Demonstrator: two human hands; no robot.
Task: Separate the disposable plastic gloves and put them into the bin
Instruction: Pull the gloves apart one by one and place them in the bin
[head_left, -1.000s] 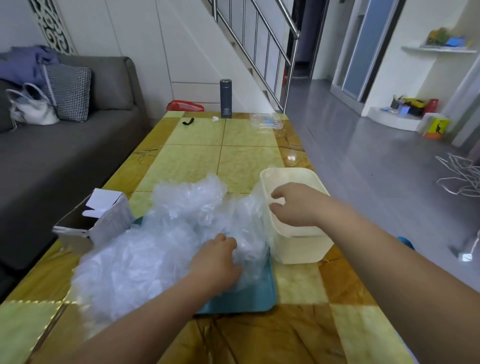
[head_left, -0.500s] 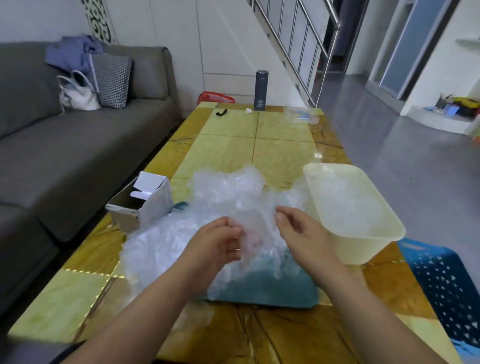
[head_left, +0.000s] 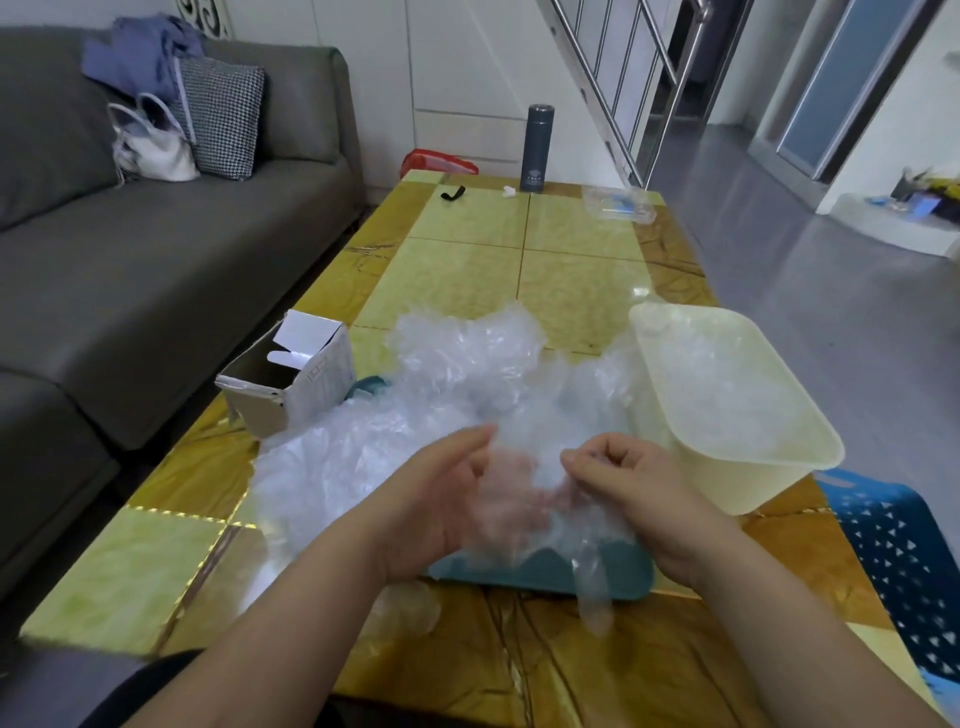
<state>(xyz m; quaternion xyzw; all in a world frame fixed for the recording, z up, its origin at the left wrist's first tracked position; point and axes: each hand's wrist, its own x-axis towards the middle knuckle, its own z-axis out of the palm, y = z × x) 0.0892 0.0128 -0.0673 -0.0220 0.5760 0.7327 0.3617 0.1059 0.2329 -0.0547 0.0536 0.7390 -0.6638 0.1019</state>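
Holding one glove (head_left: 524, 506) between both hands, the person sits at the near end of the table (head_left: 467, 270). The left hand (head_left: 441, 504) grips one side of the film. Its fingers are blurred behind the plastic, so I cannot say just how they lie. The right hand (head_left: 628, 488) pinches the other side with curled fingers. A strip of plastic hangs over the near rim of the tray (head_left: 550, 579). The heap of gloves (head_left: 415, 415) lies on that tray and spills left. The bin (head_left: 748, 488) stands just right of the heap with clear plastic inside. A box (head_left: 291, 384) sits at the heap's far left.
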